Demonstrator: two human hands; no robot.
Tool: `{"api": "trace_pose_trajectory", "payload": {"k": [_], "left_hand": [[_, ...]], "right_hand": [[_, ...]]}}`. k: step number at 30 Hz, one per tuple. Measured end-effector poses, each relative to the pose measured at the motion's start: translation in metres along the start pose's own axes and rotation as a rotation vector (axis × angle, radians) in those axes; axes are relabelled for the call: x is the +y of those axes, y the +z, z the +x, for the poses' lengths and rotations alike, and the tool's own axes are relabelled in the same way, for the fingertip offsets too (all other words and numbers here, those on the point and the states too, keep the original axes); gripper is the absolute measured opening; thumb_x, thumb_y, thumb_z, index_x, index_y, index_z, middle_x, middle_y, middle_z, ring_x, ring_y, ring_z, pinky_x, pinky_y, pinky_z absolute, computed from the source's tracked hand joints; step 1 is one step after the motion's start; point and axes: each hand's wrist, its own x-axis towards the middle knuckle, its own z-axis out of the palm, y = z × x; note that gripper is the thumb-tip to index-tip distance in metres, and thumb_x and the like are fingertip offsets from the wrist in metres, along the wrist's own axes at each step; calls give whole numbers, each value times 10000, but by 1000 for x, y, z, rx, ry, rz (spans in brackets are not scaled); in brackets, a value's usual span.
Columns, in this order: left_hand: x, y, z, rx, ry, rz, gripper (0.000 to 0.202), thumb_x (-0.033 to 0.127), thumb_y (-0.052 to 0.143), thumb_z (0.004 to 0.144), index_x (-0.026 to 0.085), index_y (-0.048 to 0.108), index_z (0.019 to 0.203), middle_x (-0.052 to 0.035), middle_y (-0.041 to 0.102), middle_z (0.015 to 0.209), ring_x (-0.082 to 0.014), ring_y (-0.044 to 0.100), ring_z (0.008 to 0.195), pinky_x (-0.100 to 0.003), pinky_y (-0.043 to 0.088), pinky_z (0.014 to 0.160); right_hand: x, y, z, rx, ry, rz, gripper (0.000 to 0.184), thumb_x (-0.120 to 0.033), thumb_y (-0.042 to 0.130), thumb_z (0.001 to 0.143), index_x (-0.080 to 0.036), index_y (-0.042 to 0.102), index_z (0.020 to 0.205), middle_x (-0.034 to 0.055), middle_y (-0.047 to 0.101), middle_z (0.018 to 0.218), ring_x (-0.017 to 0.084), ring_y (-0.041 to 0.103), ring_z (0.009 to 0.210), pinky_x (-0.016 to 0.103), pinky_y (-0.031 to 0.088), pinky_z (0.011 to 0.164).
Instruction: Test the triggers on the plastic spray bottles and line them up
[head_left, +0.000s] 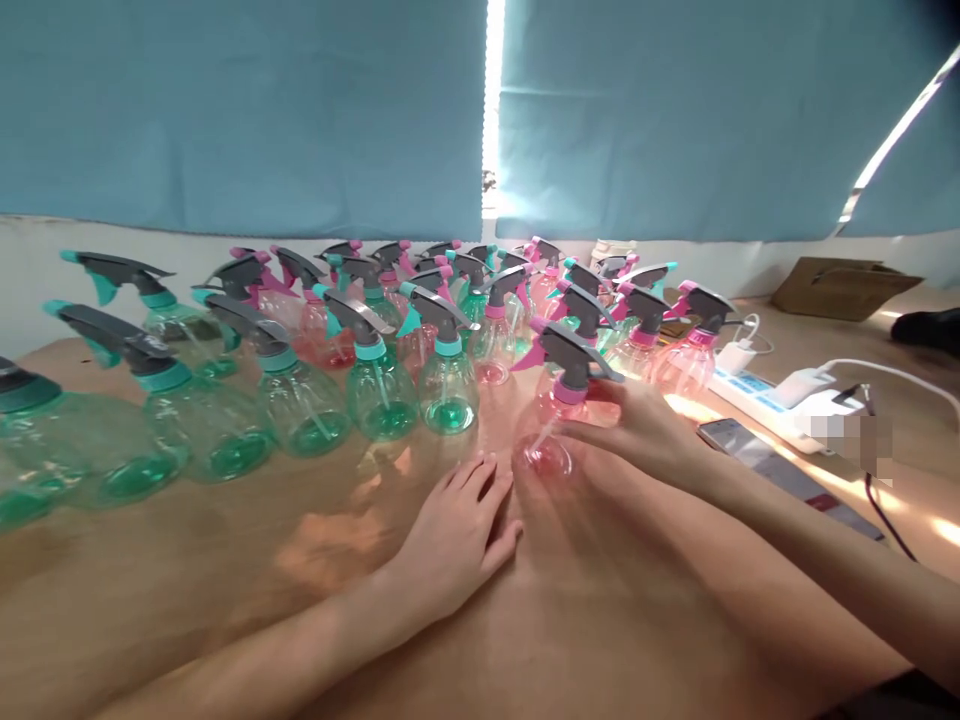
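Observation:
My right hand (630, 425) is wrapped round the neck and upper body of a pink spray bottle (544, 455) with a grey and pink trigger head. The bottle stands upright on the wooden table (360, 630), its nozzle facing left. My left hand (465, 530) lies flat on the tabletop, fingers stretched out toward the bottles, holding nothing. Just beyond its fingertips stands a green spray bottle (448, 395) with a turquoise collar. Some fingers of the right hand are hidden behind the pink bottle.
Several green bottles line the left, among them one green spray bottle (304, 400); more pink and green ones crowd behind. At right lie a phone (780, 475), a white power strip (757, 400) with plugs and cables, and a cardboard box (844, 288). Blue curtains (247, 120) hang behind.

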Motion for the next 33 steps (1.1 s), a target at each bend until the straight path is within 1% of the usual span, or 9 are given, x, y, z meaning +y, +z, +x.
{"api": "trace_pose_trajectory", "payload": {"k": [2, 5, 10, 14, 19, 24, 27, 30, 33], "left_hand": [[-1, 0, -2, 11, -7, -16, 419, 306, 538, 932, 97, 540, 1294, -181, 523, 1366, -335, 460, 1279, -490, 395, 1037], [-2, 1, -3, 18, -15, -32, 409, 312, 537, 930, 101, 554, 1280, -182, 533, 1356, -340, 451, 1286, -499, 398, 1032], [0, -1, -3, 3, -17, -23, 416, 316, 542, 924, 93, 567, 1274, -187, 549, 1339, -347, 450, 1286, -504, 387, 1041], [0, 0, -3, 6, -14, -37, 401, 297, 548, 918, 87, 573, 1258, -197, 534, 1352, -346, 442, 1294, -500, 385, 1046], [-1, 3, -3, 37, -17, -80, 390, 294, 536, 913, 109, 562, 1255, -190, 541, 1343, -347, 452, 1286, -517, 400, 1033], [-3, 2, -2, 13, -29, -84, 416, 300, 559, 906, 117, 557, 1279, -182, 523, 1368, -345, 429, 1307, -511, 380, 1053], [-4, 2, 1, -19, -27, -69, 436, 316, 555, 917, 105, 554, 1300, -192, 501, 1390, -343, 407, 1324, -512, 363, 1065], [-6, 2, 7, -39, -34, -64, 455, 332, 540, 933, 94, 542, 1322, -201, 459, 1427, -344, 383, 1342, -518, 354, 1069], [-8, 3, 13, -46, -50, -68, 478, 352, 535, 938, 98, 525, 1343, -197, 447, 1438, -342, 384, 1342, -519, 350, 1071]], "right_hand": [[-4, 10, 15, -1, 33, 37, 368, -455, 694, 766, -168, 642, 991, 102, 701, 947, 281, 667, 872, 424, 513, 760], [-9, 23, 34, 5, 36, 22, 344, -425, 677, 784, -161, 623, 997, 91, 685, 909, 257, 649, 831, 393, 496, 735], [-9, 35, 56, 38, 62, -54, 281, -445, 652, 787, -182, 563, 830, 39, 594, 720, 211, 550, 648, 348, 410, 593], [-8, 39, 65, 61, 83, -58, 282, -449, 639, 792, -198, 510, 788, 5, 524, 666, 185, 498, 611, 329, 372, 574], [-7, 41, 72, 70, 87, -28, 279, -458, 620, 804, -199, 513, 812, 28, 573, 740, 199, 542, 678, 334, 402, 613], [-6, 44, 73, 83, 108, -6, 305, -453, 624, 798, -176, 548, 900, 101, 639, 901, 273, 614, 848, 407, 464, 724], [-3, 46, 69, 83, 109, 29, 388, -420, 629, 804, -132, 556, 1053, 172, 645, 1075, 324, 618, 1025, 463, 480, 850], [-2, 45, 59, 83, 104, 81, 564, -371, 647, 804, -87, 478, 1262, 222, 577, 1279, 329, 539, 1214, 472, 447, 986], [-3, 34, 42, 80, 96, 132, 588, -349, 641, 821, -75, 465, 1311, 212, 563, 1323, 282, 546, 1222, 420, 467, 1003]]}}
